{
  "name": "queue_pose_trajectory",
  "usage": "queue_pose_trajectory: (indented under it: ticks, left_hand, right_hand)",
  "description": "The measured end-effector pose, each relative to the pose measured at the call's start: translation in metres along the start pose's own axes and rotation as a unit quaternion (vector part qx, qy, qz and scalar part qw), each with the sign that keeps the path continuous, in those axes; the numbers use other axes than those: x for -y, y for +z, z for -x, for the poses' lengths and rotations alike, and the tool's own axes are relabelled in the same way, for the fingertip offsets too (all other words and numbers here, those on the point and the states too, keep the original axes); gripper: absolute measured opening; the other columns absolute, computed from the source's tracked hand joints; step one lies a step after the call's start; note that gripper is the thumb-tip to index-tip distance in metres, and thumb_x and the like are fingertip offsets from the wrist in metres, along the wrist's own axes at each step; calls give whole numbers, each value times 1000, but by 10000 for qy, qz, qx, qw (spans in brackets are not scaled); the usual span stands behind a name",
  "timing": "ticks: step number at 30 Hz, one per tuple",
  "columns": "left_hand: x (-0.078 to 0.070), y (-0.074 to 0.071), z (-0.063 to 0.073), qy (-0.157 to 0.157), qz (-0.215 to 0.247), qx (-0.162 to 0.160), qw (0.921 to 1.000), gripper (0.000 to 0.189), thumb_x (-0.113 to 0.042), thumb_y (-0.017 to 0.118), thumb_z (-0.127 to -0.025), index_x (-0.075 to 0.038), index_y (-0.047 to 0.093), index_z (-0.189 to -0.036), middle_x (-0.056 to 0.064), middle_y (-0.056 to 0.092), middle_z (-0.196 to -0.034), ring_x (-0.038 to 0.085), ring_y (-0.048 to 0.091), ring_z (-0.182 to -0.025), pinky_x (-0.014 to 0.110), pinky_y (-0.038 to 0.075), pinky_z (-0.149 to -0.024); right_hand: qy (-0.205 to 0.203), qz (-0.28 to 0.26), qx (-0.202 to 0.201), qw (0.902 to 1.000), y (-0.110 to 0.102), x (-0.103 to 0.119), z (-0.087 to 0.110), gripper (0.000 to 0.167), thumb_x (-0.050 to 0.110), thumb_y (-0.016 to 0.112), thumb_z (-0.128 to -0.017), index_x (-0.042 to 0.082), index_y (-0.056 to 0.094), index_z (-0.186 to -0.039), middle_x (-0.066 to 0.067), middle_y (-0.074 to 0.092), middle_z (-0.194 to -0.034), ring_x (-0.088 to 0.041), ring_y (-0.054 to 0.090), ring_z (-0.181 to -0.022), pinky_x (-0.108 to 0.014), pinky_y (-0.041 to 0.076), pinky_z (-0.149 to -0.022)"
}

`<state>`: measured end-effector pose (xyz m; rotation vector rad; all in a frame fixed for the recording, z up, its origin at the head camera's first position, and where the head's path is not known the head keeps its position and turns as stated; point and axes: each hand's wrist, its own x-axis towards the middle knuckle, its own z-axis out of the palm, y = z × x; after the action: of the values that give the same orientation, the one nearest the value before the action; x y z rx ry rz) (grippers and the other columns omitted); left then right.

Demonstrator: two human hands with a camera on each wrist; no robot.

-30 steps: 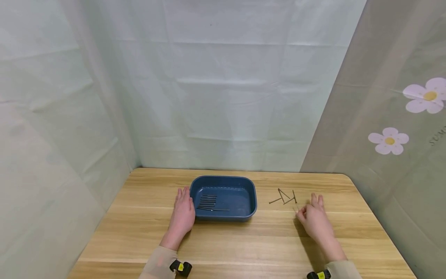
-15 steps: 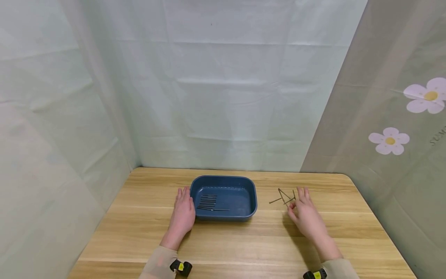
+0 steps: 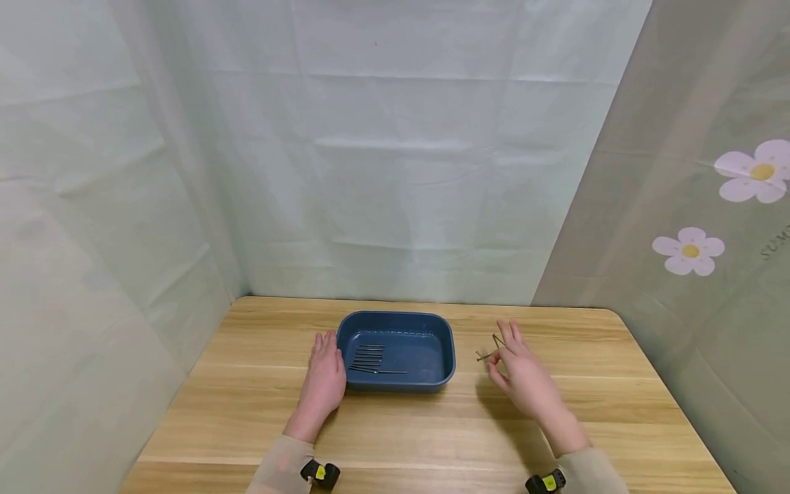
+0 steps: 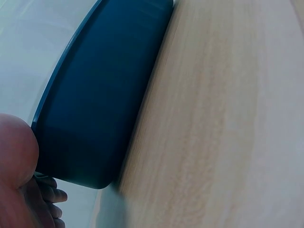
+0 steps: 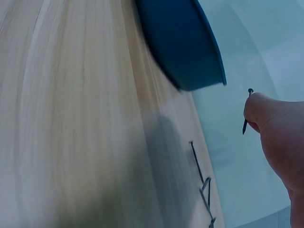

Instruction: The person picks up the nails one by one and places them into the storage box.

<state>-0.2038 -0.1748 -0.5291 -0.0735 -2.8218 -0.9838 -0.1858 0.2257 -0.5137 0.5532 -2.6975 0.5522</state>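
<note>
A blue rectangular tray (image 3: 420,350) stands on the wooden table, with several dark nails (image 3: 368,354) lying in its left half, most of them side by side. My left hand (image 3: 325,377) rests against the tray's left wall, fingers extended along it. To the right of the tray, my right hand (image 3: 521,376) pinches one nail (image 5: 245,127) between thumb and index finger, above the table. Its head points up in the right wrist view. Beneath and beside that hand lie several loose nails (image 5: 197,161), partly hidden by it in the head view.
The wooden table (image 3: 395,439) has rounded far corners. A pale curtain (image 3: 395,171) hangs behind and on the left of it, and a flowered one (image 3: 623,226) on the right. Each wrist wears a black band with a small camera (image 3: 321,473).
My right hand has moved left with the pinched nail, over the loose nails and nearer the tray. My left hand and the tray stay where they were.
</note>
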Motion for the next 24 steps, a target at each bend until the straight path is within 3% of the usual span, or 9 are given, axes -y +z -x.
queue_pose_trajectory:
  ticks: [6, 24]
  left_hand:
    - [1, 1, 0, 1, 33, 35, 10000, 51, -7, 37, -113, 20, 34, -156, 37, 32, -165, 53, 16, -158, 64, 16, -128]
    - [-2, -1, 1, 16, 116, -28, 9999, 51, -6, 38, -113, 20, 33, -156, 37, 33, -165, 53, 17, -158, 64, 17, -127]
  right_hand:
    - [-426, 22, -180, 9989, 2, 16, -12, 19, 9, 79, -94, 15, 63, -85, -29, 38, -166, -52, 32, -153, -68, 45, -110]
    - [-1454, 131, -49, 9893, 15, 62, -49, 15, 12, 81, -93, 14, 67, -86, -26, 39, -166, -43, 32, -156, -55, 44, -117]
